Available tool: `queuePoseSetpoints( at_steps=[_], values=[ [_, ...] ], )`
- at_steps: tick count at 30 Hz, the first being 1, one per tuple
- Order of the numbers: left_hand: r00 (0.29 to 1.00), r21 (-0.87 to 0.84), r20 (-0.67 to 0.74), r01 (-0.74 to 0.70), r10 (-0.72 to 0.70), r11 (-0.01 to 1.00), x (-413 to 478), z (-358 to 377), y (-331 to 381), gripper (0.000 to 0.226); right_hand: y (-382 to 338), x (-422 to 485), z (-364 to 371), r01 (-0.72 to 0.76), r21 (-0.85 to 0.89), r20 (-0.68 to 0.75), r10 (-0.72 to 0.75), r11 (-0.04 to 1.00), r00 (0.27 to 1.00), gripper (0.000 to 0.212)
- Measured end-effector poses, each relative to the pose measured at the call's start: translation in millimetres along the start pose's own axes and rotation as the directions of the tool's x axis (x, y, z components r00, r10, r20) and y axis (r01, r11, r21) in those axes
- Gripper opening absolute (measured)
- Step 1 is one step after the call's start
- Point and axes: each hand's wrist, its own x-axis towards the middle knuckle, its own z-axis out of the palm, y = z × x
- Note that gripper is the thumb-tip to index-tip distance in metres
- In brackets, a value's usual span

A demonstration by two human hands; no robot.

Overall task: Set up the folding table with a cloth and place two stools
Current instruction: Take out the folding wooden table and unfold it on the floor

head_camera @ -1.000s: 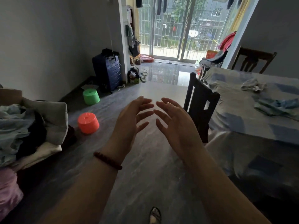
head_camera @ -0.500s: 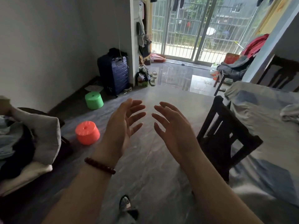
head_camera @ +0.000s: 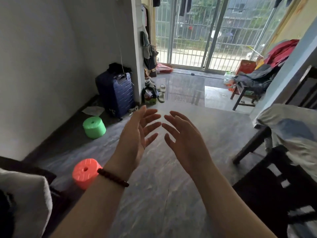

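My left hand [head_camera: 135,134] and my right hand [head_camera: 185,140] are raised in front of me over the grey floor, palms facing each other, fingers spread, holding nothing. A bead bracelet circles my left wrist. A round orange plastic stool [head_camera: 84,172] stands on the floor at lower left, partly behind my left forearm. Farther back by the left wall stands a round green plastic stool [head_camera: 94,127]. No folding table is in view.
A dark blue suitcase [head_camera: 116,95] stands against the wall pillar. A cloth-covered table [head_camera: 291,134] and a dark wooden chair [head_camera: 277,189] fill the right side. A pile of clothes [head_camera: 25,200] sits at lower left. Shoes and bags lie near the barred balcony door [head_camera: 205,31].
My view has turned left and moved forward: the covered table and chair slid to the right edge, the stools and suitcase came closer. Both hands stayed raised and empty.
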Motion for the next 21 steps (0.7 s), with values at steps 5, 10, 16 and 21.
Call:
queuePoseSetpoints(
  at_steps=[5,10,16,21],
  values=[
    [1.000,-0.005,0.002,0.023,-0.023,1.000,76,-10,10,0.038,-4,78,8,0.003,-0.006,-0.018,-0.003,1.000,1.000,0.022],
    [1.000,0.019,0.008,0.009,-0.009,1.000,166,-9,21,0.038,-10,167,3,0.004,-0.012,-0.034,-0.004,1.000,0.999,0.024],
    [1.000,0.060,0.020,-0.022,0.020,0.998,299,18,39,0.039,-38,298,-13,0.042,-0.007,-0.020,-0.042,0.999,0.999,0.022],
    [0.997,0.055,0.076,-0.022,0.018,0.998,400,53,54,0.041,-76,392,-31,0.095,-0.021,0.014,-0.094,0.995,0.995,0.028]
  ],
)
